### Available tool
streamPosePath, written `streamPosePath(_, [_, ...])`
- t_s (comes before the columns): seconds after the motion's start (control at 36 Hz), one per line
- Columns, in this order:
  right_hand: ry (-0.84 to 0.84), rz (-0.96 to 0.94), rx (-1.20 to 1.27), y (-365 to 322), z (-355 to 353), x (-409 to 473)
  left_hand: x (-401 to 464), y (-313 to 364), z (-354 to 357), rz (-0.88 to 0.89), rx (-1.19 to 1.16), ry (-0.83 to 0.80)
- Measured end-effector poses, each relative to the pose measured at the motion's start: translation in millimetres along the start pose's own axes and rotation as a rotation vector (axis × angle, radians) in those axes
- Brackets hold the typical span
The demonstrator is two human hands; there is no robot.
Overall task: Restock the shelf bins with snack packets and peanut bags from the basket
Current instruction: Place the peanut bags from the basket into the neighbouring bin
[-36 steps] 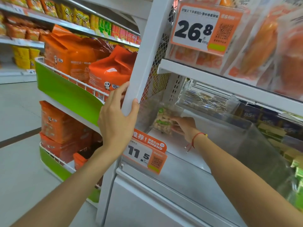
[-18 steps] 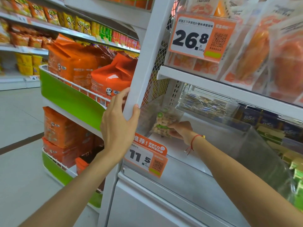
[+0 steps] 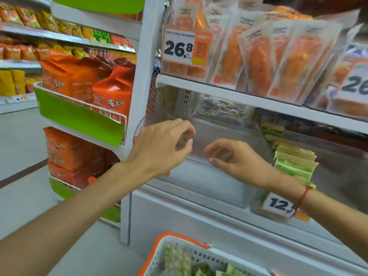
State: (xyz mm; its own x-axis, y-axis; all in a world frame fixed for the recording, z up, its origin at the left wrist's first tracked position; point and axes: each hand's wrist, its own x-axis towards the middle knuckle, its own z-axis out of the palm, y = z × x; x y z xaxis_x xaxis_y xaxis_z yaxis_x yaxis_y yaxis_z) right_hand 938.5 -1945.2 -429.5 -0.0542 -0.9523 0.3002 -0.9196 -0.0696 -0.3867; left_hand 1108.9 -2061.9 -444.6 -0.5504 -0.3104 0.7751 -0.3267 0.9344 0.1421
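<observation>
Two bare hands hover at the front of a clear shelf bin (image 3: 229, 136), between loads of stock

With the clear bin as landmark: the left hand (image 3: 159, 150) is at its left front corner, fingers loosely curled and grasping nothing that can be seen; the right hand (image 3: 237, 162) is at its front lip, fingers relaxed and also released, and whether it touches the plastic is too blurred to tell. The bin looks nearly bare where the hands are. The basket (image 3: 163, 248), white with an orange rim, sits below the bin at the bottom edge of the view, with green snack packets (image 3: 177, 259) inside. Green and tan packets (image 3: 294, 162) stand in the next compartment to the bin's right. This looks like a pause between packets; the next move probably calls for reaching down to the basket for another one
</observation>
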Motion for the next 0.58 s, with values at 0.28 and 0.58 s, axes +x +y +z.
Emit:
streamPosePath(0.28, [-0.536, 0.311, -0.247, 33, 52, -136, -64, 60, 26, -0.129, 0.118, -0.849])
streamPosePath(0.58, [-0.515, 0.511, 0.156, 46, 159, -234, -204, 73, 74, -0.236, 0.133, -1.479])
